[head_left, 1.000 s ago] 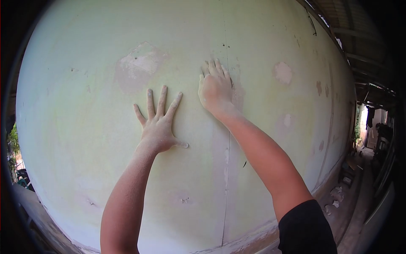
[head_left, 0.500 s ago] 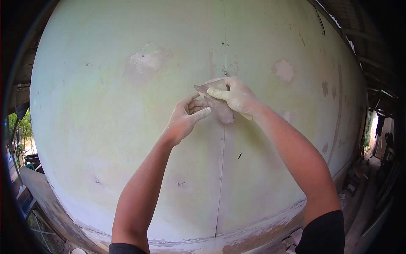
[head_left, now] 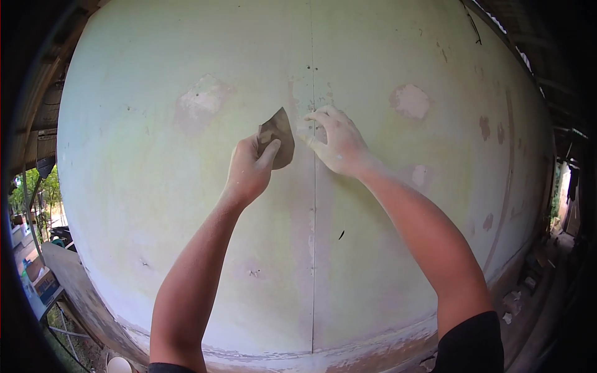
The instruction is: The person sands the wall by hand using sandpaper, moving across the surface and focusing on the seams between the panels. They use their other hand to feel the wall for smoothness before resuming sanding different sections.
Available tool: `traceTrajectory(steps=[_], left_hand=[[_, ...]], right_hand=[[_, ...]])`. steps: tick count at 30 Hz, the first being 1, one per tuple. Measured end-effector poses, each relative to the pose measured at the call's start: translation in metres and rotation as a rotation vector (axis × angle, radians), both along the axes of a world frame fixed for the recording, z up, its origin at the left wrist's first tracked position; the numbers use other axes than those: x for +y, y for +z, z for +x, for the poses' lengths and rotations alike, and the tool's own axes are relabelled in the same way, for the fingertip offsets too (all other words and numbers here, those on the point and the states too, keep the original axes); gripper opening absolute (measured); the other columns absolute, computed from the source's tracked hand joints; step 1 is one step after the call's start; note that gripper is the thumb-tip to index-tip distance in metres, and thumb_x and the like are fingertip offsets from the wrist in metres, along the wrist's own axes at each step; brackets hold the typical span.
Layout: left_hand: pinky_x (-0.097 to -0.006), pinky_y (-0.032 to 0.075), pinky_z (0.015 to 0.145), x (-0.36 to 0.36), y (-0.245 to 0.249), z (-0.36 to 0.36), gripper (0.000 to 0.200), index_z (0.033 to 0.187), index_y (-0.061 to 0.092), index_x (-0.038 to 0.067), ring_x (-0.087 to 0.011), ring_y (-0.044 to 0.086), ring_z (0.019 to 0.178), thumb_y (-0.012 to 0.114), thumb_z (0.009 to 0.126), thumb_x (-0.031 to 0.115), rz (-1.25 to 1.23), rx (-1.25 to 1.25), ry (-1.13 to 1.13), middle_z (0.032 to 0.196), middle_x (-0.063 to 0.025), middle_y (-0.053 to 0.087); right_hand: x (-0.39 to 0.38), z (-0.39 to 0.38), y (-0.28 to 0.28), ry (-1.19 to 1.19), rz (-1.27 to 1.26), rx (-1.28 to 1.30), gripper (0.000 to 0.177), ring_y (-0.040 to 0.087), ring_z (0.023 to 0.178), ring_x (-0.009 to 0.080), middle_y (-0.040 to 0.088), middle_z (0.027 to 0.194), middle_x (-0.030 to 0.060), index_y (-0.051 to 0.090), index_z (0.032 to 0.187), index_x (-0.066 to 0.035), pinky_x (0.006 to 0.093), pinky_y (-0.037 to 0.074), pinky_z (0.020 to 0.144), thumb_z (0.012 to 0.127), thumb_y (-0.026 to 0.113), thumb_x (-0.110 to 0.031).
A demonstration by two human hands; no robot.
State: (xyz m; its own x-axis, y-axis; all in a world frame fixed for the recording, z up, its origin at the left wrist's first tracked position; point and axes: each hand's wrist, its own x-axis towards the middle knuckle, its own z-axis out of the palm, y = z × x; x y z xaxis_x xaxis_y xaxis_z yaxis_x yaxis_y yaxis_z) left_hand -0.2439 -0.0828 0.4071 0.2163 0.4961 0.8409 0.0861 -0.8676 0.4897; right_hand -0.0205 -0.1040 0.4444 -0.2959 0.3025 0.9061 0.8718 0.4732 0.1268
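A worn piece of dark sandpaper [head_left: 285,138] with a pointed upper corner is pinched in my left hand [head_left: 249,168], thumb across its face. Just to the right, my right hand [head_left: 339,144] is apart from the sandpaper. Its fingers are spread and bent in front of the wall, with nothing visible in them, and pale dust coats them. Behind both hands rises a pale green wall [head_left: 379,248] with a vertical seam [head_left: 313,248] running down its middle. Whitish patches [head_left: 412,101] mark its surface.
On the left edge a table [head_left: 46,304] carries boxes and other items. A white round container [head_left: 118,365] stands at the bottom left. Rubble [head_left: 511,303] lies along the wall's foot at right. Roof beams slope overhead on both sides.
The sandpaper has passed from my right hand to my left, which has moved left and up with it. My right hand has let go and opened. The view has shifted slightly.
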Motion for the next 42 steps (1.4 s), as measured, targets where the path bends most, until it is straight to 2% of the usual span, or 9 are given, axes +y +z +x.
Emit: traceTrajectory(steps=[2,3,5,8,12,15,24,34,42], left_hand=[[-0.0394,0.054,0.097,-0.005,0.024,-0.004,0.027,0.128,0.069,-0.001,-0.0277,0.071,0.111,0.061,0.104,0.009,0.178,0.076,0.528,0.112,-0.0152,0.079],[-0.0394,0.054,0.097,-0.001,0.031,-0.006,0.027,0.128,0.069,-0.001,-0.0277,0.071,0.111,0.061,0.104,0.009,0.193,0.08,0.527,0.112,-0.0152,0.079],[-0.0433,0.052,0.104,0.011,0.047,-0.006,0.035,0.137,0.067,0.005,-0.0334,0.063,0.128,0.055,0.104,0.004,0.634,0.096,0.768,0.13,-0.0121,0.075],[-0.0475,0.049,0.112,0.035,0.066,0.001,0.042,0.151,0.059,0.01,-0.0362,0.053,0.144,0.049,0.11,0.008,0.876,0.246,0.885,0.15,-0.0139,0.063],[-0.0475,0.038,0.125,0.075,0.069,0.021,0.05,0.161,0.048,0.018,-0.0322,0.04,0.156,0.052,0.111,0.016,0.803,0.388,0.921,0.165,-0.0103,0.05],[-0.046,0.022,0.134,0.1,0.05,0.038,0.05,0.164,0.046,0.028,-0.0238,0.027,0.163,0.048,0.114,0.033,0.819,0.337,0.898,0.174,-0.0029,0.036],[-0.0439,0.021,0.134,0.118,0.106,0.043,0.044,0.157,0.055,0.034,-0.0209,0.03,0.162,0.043,0.115,0.036,0.844,0.263,0.938,0.174,0.0022,0.036],[-0.0492,0.02,0.134,0.099,-0.018,0.035,0.056,0.161,0.05,0.031,-0.0255,0.028,0.163,0.057,0.107,0.02,0.748,0.344,0.869,0.175,0.0016,0.034],[-0.0462,0.027,0.134,0.098,-0.11,0.007,0.059,0.154,0.059,0.03,-0.0206,0.034,0.16,0.062,0.097,0.016,0.911,0.78,0.369,0.171,0.0032,0.041]], right_hand=[[0.011,0.008,-0.003,-0.136,0.051,-0.078,0.053,0.048,0.144,0.0304,0.049,0.155,0.0159,0.056,0.147,-0.006,0.0479,0.039,0.12,0.103,0.069,-0.033],[0.016,0.011,-0.004,-0.28,0.097,-0.159,0.062,0.037,0.154,0.0326,0.038,0.166,0.0161,0.049,0.156,-0.008,0.0504,0.033,0.126,0.103,0.068,-0.036],[0.027,0.015,-0.005,-0.32,0.085,-0.131,0.069,0.031,0.158,0.0319,0.031,0.17,0.0158,0.041,0.161,-0.009,0.0516,0.028,0.129,0.104,0.065,-0.04],[0.056,0.024,-0.008,-0.35,0.053,-0.08,0.081,0.016,0.164,0.0297,0.015,0.177,0.0142,0.025,0.169,-0.011,0.0544,0.017,0.133,0.107,0.058,-0.05],[0.069,0.028,-0.017,-0.392,-0.003,-0.029,0.09,0.001,0.168,0.026,0.002,0.181,0.0106,0.011,0.174,-0.012,0.0584,0.004,0.134,0.108,0.046,-0.062],[0.074,0.03,-0.022,-0.411,0.002,-0.017,0.092,-0.001,0.168,0.0249,0.001,0.182,0.0076,0.008,0.174,-0.013,0.0599,0.0,0.134,0.108,0.042,-0.066],[0.087,0.035,-0.028,-0.425,0.095,-0.046,0.09,0.0,0.168,0.0283,0.006,0.181,0.01,0.01,0.174,-0.014,0.0643,0.001,0.132,0.107,0.049,-0.061],[0.065,0.037,-0.046,-0.471,0.029,-0.065,0.088,0.003,0.167,0.0277,0.006,0.181,0.0088,0.009,0.174,-0.015,0.0603,0.005,0.134,0.108,0.05,-0.057],[0.006,-0.005,-0.163,-0.226,-0.238,-0.014,0.096,0.025,0.161,0.0397,0.017,0.177,0.0195,0.019,0.17,-0.004,0.0504,0.027,0.131,0.093,0.074,-0.011]])
